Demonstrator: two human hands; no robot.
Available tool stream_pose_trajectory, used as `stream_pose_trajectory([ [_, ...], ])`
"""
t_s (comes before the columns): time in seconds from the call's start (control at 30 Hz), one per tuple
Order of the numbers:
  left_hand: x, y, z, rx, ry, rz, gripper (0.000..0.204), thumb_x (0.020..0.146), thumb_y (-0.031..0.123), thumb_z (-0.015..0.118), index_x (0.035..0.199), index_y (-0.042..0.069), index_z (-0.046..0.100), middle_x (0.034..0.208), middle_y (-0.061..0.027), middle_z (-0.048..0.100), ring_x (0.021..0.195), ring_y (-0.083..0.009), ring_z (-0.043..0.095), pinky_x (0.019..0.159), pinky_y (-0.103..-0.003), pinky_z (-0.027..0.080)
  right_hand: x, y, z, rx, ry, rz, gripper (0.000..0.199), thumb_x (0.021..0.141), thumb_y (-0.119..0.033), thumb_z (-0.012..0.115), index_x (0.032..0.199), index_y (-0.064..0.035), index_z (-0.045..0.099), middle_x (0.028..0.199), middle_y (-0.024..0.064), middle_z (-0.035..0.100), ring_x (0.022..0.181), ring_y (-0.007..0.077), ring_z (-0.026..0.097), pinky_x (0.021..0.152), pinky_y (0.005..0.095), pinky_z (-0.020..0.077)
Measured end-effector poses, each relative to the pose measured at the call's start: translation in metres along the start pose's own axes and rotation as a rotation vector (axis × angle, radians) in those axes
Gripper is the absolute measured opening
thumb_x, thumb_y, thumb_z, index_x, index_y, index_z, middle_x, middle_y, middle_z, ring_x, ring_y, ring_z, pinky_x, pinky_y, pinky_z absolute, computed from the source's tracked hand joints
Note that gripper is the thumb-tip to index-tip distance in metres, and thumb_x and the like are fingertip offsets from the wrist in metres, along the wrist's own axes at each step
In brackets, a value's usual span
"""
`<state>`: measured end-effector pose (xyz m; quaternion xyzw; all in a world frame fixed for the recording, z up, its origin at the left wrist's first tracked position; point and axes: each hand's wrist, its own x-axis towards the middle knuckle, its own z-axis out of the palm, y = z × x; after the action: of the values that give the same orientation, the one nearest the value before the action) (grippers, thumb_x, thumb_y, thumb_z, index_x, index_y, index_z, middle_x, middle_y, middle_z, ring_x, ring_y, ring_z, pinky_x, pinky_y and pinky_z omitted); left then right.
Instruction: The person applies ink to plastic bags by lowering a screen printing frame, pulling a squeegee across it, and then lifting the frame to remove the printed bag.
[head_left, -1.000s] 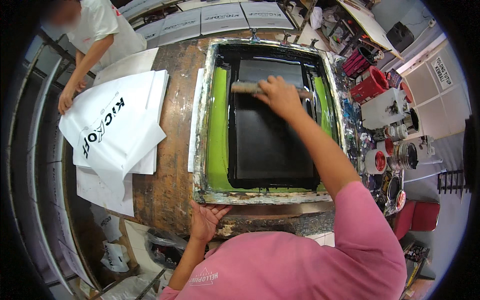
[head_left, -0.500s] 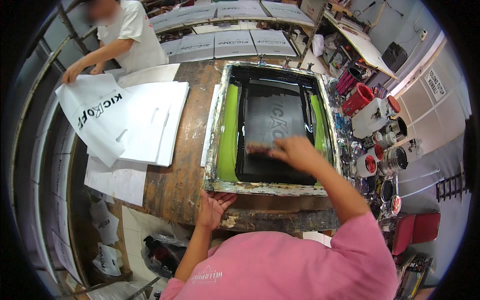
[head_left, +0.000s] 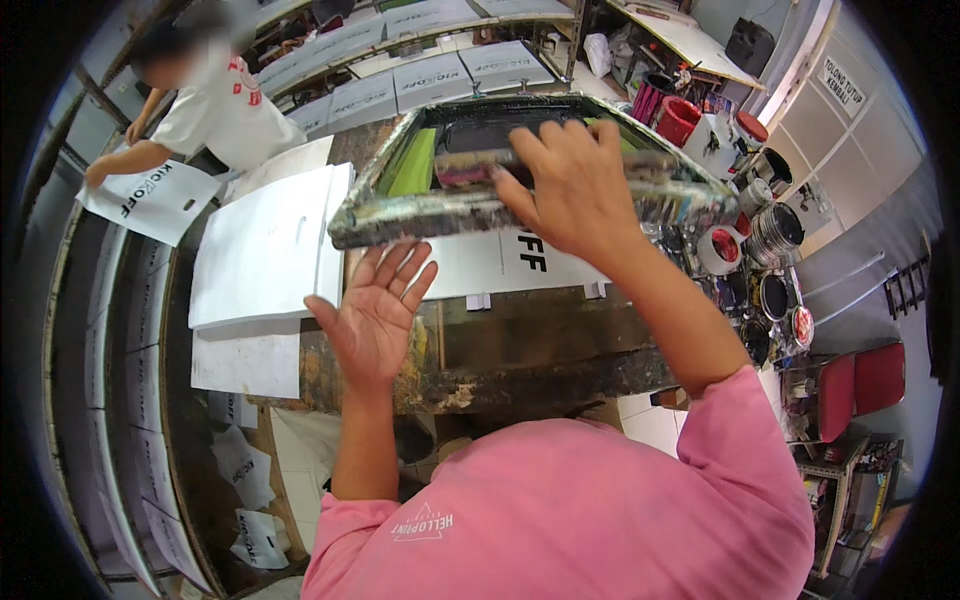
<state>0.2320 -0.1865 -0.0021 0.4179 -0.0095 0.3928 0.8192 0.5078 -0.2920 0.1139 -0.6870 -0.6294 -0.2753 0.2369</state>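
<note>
A screen-printing frame [head_left: 400,216] with a paint-crusted rim stands tilted, its near edge lifted off the table. My right hand [head_left: 575,185] grips a squeegee [head_left: 465,170] over that near edge, fingers wrapped across its bar. Palm up and fingers spread, my left hand [head_left: 375,315] is just below the frame's near left corner; no clear contact shows. Under the raised frame lies a white sheet [head_left: 465,268] bearing bold black print. Most of the mesh is hidden by the rim and my right hand.
A stack of white sheets [head_left: 260,255] lies left on the worn wooden table [head_left: 560,335]. Beyond it, a co-worker [head_left: 215,115] holds a printed sheet [head_left: 160,200] by the rack. Paint cans [head_left: 775,228] crowd the right side. Printed sheets [head_left: 430,85] rest on shelves behind.
The frame's near edge has risen, exposing the printed sheet beneath. My right hand has brought the squeegee to the near edge. My left hand has left the corner. The co-worker's sheet moved left.
</note>
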Motion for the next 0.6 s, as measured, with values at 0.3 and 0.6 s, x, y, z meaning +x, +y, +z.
stream_pose_trajectory([
  [0.3, -0.037, -0.091, -0.045, 2.179, 0.161, -0.515, 0.102, 0.098, 0.084, 0.042, 0.170, 0.013, 0.035, 0.177, -0.0297, 0.014, 0.167, -0.0430, 0.003, 0.120, -0.078, -0.015, 0.068, 0.024, -0.012, -0.013, 0.181, -0.054, 0.045, 0.100, -0.051, 0.066, 0.092, -0.0073, 0.072, 0.077, 0.0115, 0.068, 0.081, 0.0323, 0.068, 0.085, 0.0475, 0.0416],
  [0.6, -0.008, -0.097, -0.037, 2.133, 0.107, -0.409, 0.112, 0.095, 0.082, 0.052, 0.161, -0.007, 0.041, 0.167, -0.0285, 0.042, 0.163, -0.0417, 0.025, 0.126, -0.074, -0.003, 0.112, 0.037, -0.017, 0.017, 0.150, -0.039, 0.050, 0.099, -0.053, 0.067, 0.088, -0.0050, 0.076, 0.073, 0.0143, 0.069, 0.073, 0.0368, 0.068, 0.077, 0.0479, 0.0452],
])
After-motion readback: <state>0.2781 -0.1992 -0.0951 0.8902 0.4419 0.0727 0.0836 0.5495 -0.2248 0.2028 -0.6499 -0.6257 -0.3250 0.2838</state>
